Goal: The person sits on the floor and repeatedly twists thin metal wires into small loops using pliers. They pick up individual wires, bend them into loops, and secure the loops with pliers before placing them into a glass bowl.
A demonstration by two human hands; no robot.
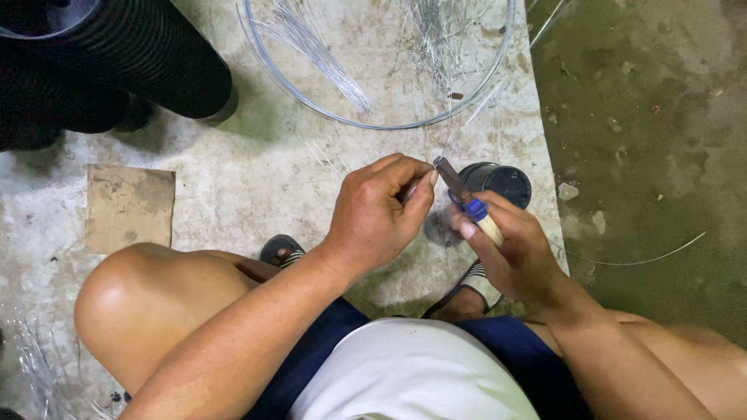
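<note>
Both hands work together: the right hand [513,253] grips pliers [467,202], their long axis pointing up-left, while the left hand [381,210] pinches a thin wire [416,187] at their tip.

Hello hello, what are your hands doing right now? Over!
Left hand pinching a thin wire piece. Right hand shut on pliers, tip at the wire. Small black pot just beyond, touching nothing.
</note>
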